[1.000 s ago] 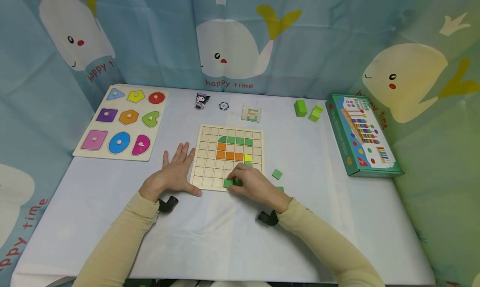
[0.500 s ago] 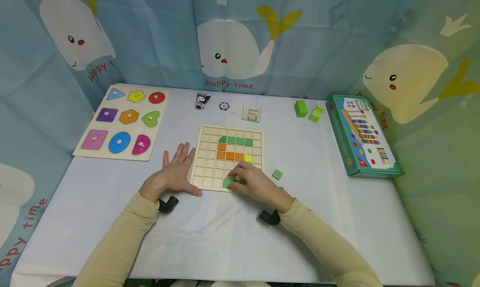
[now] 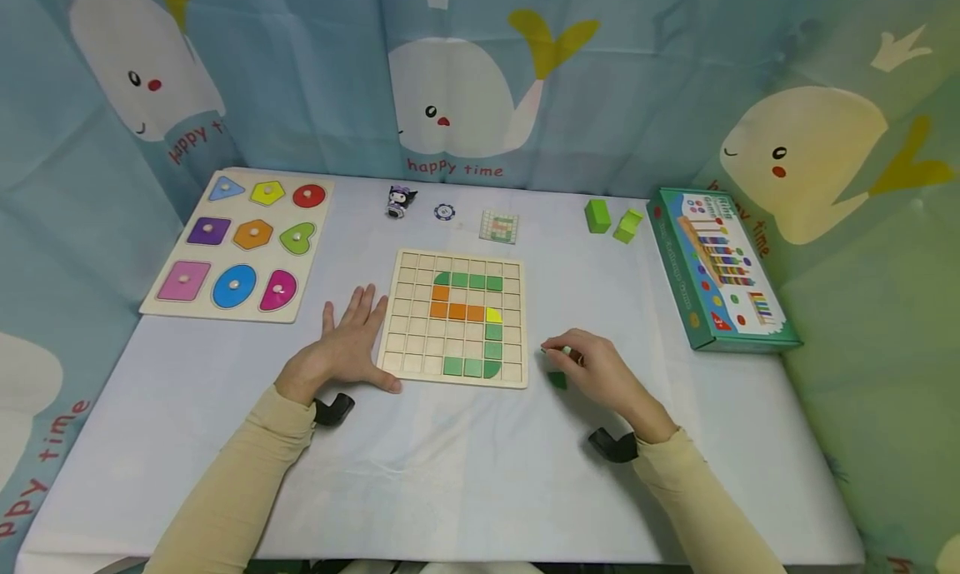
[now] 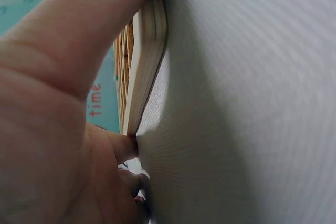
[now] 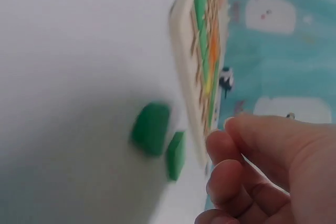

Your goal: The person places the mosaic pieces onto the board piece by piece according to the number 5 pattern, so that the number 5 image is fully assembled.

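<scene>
A wooden grid board (image 3: 408, 345) lies mid-table, with green, orange and yellow tiles set in its squares in an S-like line. My left hand (image 3: 337, 353) rests spread at the board's left side, thumb by its lower left corner; in the left wrist view the board's edge (image 4: 149, 61) shows between thumb and fingers. To the right of the board, my right hand (image 3: 596, 374) hovers with loosely bent fingers over a green tile (image 5: 176, 156), which they partly cover in the head view. A second green tile (image 3: 557, 380) lies on the cloth just below. Nothing shows between the right fingertips.
At the back stand a small figurine (image 3: 400, 201), a chip (image 3: 445, 212), a pattern card (image 3: 498, 226) and green blocks (image 3: 597, 216). A shape puzzle board (image 3: 176, 307) lies at left, a green toy box (image 3: 723, 270) at right. A whale-print curtain (image 3: 315, 74) encloses the table.
My right hand has left the board's lower edge and moved right to the loose tiles. A green tile with a rounded corner now shows at the bottom row's right end. The left hand stays put.
</scene>
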`<state>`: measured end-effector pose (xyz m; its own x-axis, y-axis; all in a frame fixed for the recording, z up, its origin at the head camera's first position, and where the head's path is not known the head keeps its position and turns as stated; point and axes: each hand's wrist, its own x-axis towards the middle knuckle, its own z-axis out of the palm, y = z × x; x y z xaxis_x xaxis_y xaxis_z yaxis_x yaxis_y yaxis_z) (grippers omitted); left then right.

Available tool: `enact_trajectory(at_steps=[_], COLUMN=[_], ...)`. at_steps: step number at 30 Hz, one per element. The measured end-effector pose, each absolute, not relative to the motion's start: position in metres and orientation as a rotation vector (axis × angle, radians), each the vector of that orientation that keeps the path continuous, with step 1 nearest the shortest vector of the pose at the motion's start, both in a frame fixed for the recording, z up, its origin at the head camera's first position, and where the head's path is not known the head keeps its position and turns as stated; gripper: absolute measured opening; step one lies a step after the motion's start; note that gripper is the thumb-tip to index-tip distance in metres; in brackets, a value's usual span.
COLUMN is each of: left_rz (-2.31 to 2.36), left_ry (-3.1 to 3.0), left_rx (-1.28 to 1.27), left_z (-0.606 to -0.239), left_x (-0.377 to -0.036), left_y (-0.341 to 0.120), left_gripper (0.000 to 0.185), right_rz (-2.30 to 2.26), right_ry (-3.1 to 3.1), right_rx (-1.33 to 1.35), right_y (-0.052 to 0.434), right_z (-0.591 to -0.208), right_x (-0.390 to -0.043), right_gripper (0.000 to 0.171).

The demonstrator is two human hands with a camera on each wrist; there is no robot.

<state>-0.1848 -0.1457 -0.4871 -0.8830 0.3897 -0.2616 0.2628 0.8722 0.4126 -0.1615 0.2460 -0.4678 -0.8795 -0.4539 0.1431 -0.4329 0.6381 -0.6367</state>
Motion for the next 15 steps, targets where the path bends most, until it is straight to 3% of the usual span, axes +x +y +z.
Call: enact_trajectory(at_steps=[15], left_rz=[0.537], left_ry=[2.703], left_rx=[0.490], left_z=[-0.488], left_x=[-0.185], left_y=[-0.146], left_gripper=[0.143], right_rz=[-1.089], right_ry=[2.783], right_rx=[-0.618], right_y=[0.273], right_z=[-0.485], right_x=[-0.135], right_gripper=[0.023])
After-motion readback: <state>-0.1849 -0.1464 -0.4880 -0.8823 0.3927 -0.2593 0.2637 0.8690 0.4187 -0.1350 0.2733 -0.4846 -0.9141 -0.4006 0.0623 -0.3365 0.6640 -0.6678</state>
